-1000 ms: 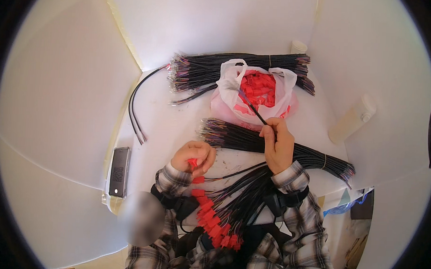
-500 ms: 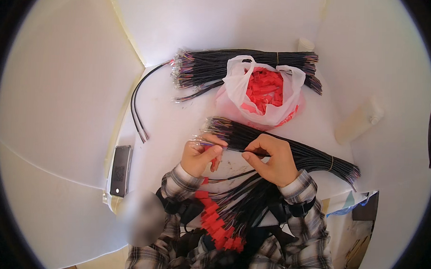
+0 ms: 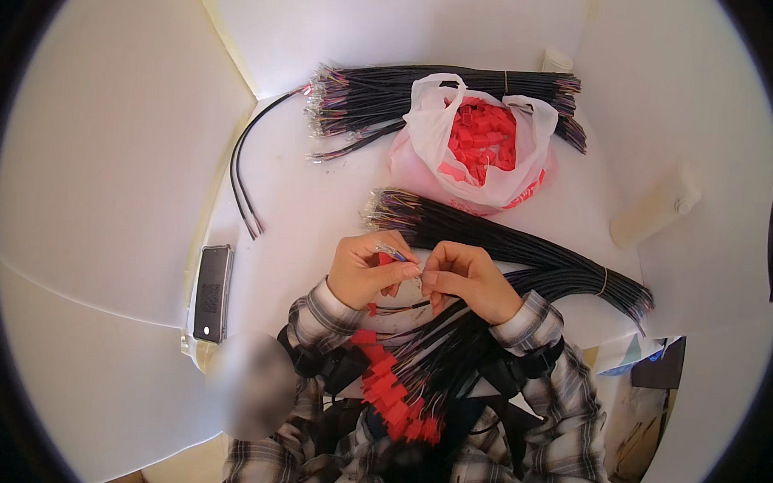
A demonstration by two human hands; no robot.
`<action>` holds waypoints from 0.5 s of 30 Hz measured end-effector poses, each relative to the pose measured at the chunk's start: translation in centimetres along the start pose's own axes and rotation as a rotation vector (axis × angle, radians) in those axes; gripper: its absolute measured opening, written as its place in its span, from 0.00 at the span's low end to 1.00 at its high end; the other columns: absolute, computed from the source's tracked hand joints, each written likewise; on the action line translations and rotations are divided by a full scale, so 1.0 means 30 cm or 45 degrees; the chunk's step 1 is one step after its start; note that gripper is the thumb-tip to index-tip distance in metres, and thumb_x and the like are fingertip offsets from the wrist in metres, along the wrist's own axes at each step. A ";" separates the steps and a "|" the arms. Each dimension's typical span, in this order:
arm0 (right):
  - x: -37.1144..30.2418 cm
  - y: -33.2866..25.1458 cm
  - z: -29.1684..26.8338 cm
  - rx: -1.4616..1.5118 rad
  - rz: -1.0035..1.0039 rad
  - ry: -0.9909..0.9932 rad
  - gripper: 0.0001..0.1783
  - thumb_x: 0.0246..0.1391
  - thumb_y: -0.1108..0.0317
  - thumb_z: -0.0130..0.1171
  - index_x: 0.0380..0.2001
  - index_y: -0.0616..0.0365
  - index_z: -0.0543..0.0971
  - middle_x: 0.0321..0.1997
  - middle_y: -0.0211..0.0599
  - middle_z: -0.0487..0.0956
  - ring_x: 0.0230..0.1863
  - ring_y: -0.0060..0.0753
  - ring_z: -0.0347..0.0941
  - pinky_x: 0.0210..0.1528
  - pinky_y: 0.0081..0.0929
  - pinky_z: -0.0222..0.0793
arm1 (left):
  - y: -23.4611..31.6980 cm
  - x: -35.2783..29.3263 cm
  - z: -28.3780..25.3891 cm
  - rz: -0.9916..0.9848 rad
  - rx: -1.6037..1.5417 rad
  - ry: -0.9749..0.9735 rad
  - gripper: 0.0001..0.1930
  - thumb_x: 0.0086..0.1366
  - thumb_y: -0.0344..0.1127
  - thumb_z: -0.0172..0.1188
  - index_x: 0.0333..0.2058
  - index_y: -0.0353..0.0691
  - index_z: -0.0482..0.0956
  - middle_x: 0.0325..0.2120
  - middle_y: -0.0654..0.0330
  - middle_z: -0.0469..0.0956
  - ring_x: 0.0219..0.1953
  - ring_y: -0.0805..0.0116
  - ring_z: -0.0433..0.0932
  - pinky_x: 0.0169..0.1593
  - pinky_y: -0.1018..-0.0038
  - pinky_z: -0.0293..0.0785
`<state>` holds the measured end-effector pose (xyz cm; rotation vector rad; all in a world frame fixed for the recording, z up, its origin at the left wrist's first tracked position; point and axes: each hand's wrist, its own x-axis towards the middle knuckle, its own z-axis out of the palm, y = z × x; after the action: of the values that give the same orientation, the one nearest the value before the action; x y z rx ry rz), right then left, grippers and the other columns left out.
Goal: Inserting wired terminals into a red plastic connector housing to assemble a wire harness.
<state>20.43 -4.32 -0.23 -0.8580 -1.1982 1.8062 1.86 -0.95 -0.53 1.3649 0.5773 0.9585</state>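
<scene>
My left hand (image 3: 370, 268) is closed, its thumb and finger pinching thin colored wires with silvery tips (image 3: 392, 252). A red plastic connector (image 3: 386, 260) shows among the fingers of that hand. Fingertip to fingertip with it, my right hand (image 3: 470, 281) is closed in a pinch around the same wires; the black sleeve of their cable is mostly hidden by the fingers. Below both hands lie several black cables with red connectors (image 3: 386, 386) fitted on their ends. Just beyond the hands is a bundle of black cables (image 3: 489, 236) with bare terminals at its left end.
A white plastic bag (image 3: 415, 162) full of red connectors (image 3: 484, 138) stands beyond the bundle. Behind it lies a larger banded cable bundle (image 3: 366, 104). Two loose cables (image 3: 236, 172) curve at the left, above a phone (image 3: 214, 291). A pale bottle (image 3: 656, 208) is at the right.
My right hand has moved left along the cable, and its fingertips now meet those of my left hand. The wire tips in my left hand now point more upward.
</scene>
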 end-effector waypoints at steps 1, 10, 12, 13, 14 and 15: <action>0.002 0.003 0.002 0.022 0.003 0.007 0.07 0.49 0.70 0.55 0.28 0.62 0.70 0.23 0.30 0.73 0.21 0.18 0.69 0.24 0.15 0.68 | 0.001 0.001 0.001 -0.002 -0.003 -0.002 0.04 0.52 0.26 0.59 0.28 0.33 0.76 0.20 0.63 0.71 0.15 0.80 0.67 0.17 0.85 0.61; -0.005 0.023 0.028 -0.032 -0.256 0.152 0.06 0.49 0.70 0.56 0.27 0.62 0.73 0.24 0.28 0.73 0.23 0.14 0.68 0.27 0.13 0.66 | 0.010 -0.007 0.008 0.038 0.001 0.026 0.07 0.52 0.26 0.59 0.31 0.32 0.77 0.20 0.64 0.71 0.15 0.81 0.67 0.17 0.85 0.62; -0.004 0.026 0.028 -0.004 -0.269 0.172 0.06 0.49 0.71 0.56 0.28 0.62 0.73 0.24 0.28 0.73 0.23 0.15 0.68 0.27 0.14 0.66 | 0.017 -0.007 0.014 -0.015 0.001 0.101 0.06 0.53 0.26 0.58 0.31 0.33 0.77 0.17 0.66 0.71 0.14 0.82 0.66 0.17 0.85 0.62; -0.004 0.022 0.031 -0.015 -0.283 0.188 0.06 0.49 0.71 0.56 0.28 0.63 0.73 0.24 0.28 0.73 0.23 0.15 0.68 0.28 0.14 0.66 | 0.021 -0.008 0.016 -0.015 0.002 0.105 0.06 0.53 0.26 0.58 0.31 0.33 0.77 0.17 0.66 0.71 0.14 0.82 0.66 0.17 0.85 0.62; -0.004 0.019 0.034 -0.027 -0.297 0.204 0.06 0.49 0.72 0.56 0.29 0.63 0.73 0.25 0.28 0.73 0.24 0.15 0.68 0.28 0.14 0.67 | 0.026 -0.009 0.017 -0.029 0.013 0.138 0.05 0.54 0.26 0.58 0.30 0.33 0.77 0.16 0.66 0.71 0.14 0.82 0.65 0.17 0.85 0.61; -0.003 0.021 0.035 -0.027 -0.294 0.203 0.06 0.49 0.72 0.56 0.29 0.63 0.73 0.25 0.28 0.73 0.24 0.15 0.68 0.28 0.14 0.67 | 0.024 -0.009 0.017 -0.043 0.021 0.169 0.04 0.54 0.26 0.57 0.30 0.33 0.77 0.15 0.67 0.71 0.13 0.82 0.65 0.16 0.85 0.61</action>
<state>19.42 -4.98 -0.48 -0.8234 -1.1647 1.5139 1.98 -1.49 0.20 1.3091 0.7078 1.0241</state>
